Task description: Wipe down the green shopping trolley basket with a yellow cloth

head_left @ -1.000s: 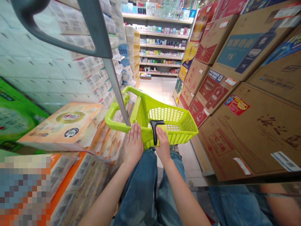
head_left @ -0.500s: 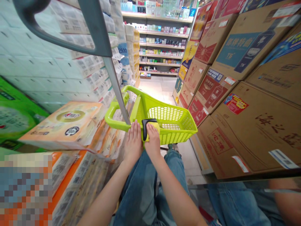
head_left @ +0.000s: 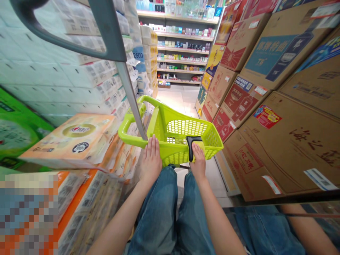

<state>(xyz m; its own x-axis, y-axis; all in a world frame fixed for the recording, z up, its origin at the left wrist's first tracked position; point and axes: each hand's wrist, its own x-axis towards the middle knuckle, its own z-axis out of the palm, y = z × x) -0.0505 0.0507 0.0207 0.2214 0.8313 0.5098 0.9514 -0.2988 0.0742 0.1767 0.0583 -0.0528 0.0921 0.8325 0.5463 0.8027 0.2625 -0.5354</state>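
Observation:
My left hand [head_left: 151, 159] lies flat over the near rim of a lime-green plastic shopping basket [head_left: 170, 122], its fingers extended and holding nothing. That basket rides low in front of my jeans-clad legs [head_left: 159, 209], with a grey metal pull handle [head_left: 130, 86] rising from it beside my left hand. My right hand [head_left: 198, 159] grips a yellow sponge-like item with a black handle [head_left: 191, 147], held over the basket's right side. The hand hides most of the yellow part.
Stacked tissue packs [head_left: 87, 74] form a wall on the left, and printed cardboard cartons [head_left: 281, 152] rise on the right. Between them runs a narrow tiled aisle [head_left: 177, 101] toward stocked store shelves [head_left: 183, 46]. A reflective strip crosses the lower right.
My right hand has moved rightward across the basket with the black-handled item. My left hand stays on the rim, and the basket has barely shifted.

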